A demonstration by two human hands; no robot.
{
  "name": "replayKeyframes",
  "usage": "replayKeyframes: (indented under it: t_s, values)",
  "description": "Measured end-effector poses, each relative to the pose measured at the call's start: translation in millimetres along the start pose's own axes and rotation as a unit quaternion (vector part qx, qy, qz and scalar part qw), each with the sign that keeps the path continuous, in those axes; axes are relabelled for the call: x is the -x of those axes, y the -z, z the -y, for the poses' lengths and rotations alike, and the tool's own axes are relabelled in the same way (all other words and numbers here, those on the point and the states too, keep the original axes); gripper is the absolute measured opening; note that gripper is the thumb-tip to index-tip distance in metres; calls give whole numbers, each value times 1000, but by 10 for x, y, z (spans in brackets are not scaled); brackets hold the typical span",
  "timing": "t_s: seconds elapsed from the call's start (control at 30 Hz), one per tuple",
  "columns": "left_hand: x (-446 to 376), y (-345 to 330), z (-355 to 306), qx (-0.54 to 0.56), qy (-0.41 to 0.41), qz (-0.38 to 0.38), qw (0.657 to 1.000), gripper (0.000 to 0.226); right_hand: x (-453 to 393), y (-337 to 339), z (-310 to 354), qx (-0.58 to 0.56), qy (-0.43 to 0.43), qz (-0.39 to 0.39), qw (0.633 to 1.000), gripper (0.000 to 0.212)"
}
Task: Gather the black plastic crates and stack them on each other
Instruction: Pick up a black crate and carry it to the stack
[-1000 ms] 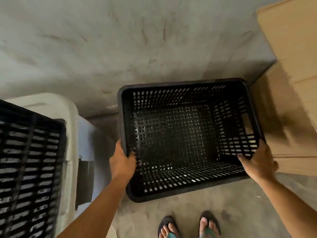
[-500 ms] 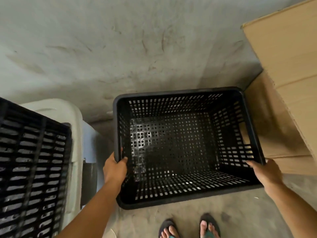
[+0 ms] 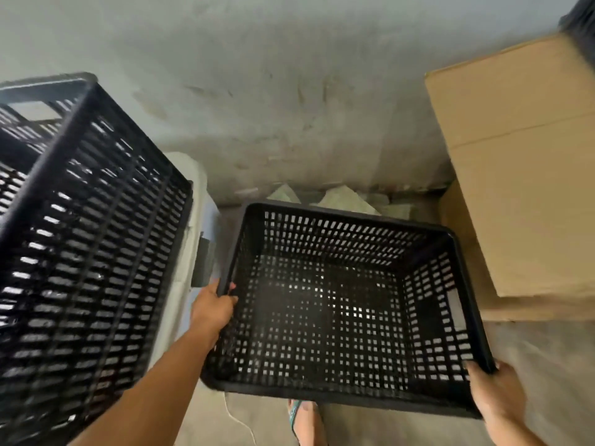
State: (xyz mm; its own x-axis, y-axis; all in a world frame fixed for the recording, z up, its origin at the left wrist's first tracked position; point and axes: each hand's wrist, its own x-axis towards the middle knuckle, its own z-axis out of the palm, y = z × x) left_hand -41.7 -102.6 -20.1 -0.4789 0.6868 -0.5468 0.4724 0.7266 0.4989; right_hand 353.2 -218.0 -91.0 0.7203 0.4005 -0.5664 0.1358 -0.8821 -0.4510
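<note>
I hold an empty black slotted plastic crate (image 3: 347, 304) in both hands, its open top facing me, above the concrete floor. My left hand (image 3: 211, 312) grips its left rim, and my right hand (image 3: 497, 391) grips the near right corner. A second black plastic crate (image 3: 80, 246) fills the left side, resting on a white container, with its slotted wall toward me.
A white plastic container (image 3: 196, 201) sits under the left crate. Large cardboard boxes (image 3: 528, 169) stand at the right against the grey wall (image 3: 257, 91). Stone pieces (image 3: 341, 199) lie at the wall's foot. My sandalled foot (image 3: 304, 420) shows below the crate.
The held crate has come down and toward me, tilted to the right. The view has swung left, so much more of the left crate shows.
</note>
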Motion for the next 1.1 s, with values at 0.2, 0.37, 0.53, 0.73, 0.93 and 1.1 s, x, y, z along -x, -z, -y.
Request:
replayKeyframes:
  t_s: [0.2, 0.37, 0.53, 0.73, 0.93, 1.1]
  values:
    - [958, -178, 720, -16, 37, -18, 999, 26, 220, 594, -804, 20, 4, 7, 1000, 18]
    - [1336, -539, 1130, -18, 46, -2, 999, 27, 118, 780, -1364, 66, 8, 11, 998, 36]
    - [1196, -1086, 1586, 4, 29, 7, 1000, 18, -211, 571, -1837, 61, 14, 33, 997, 39]
    - [885, -1610, 2157, 10, 5, 12, 1000, 19, -589, 258, -2254, 37, 23, 56, 997, 44]
    - [652, -1794, 2474, 2, 42, 57, 997, 33, -600, 42, -2393, 97, 27, 69, 992, 53]
    - [769, -1764, 2367, 10, 52, 94, 994, 54, -413, 101, -2271, 206, 70, 100, 971, 67]
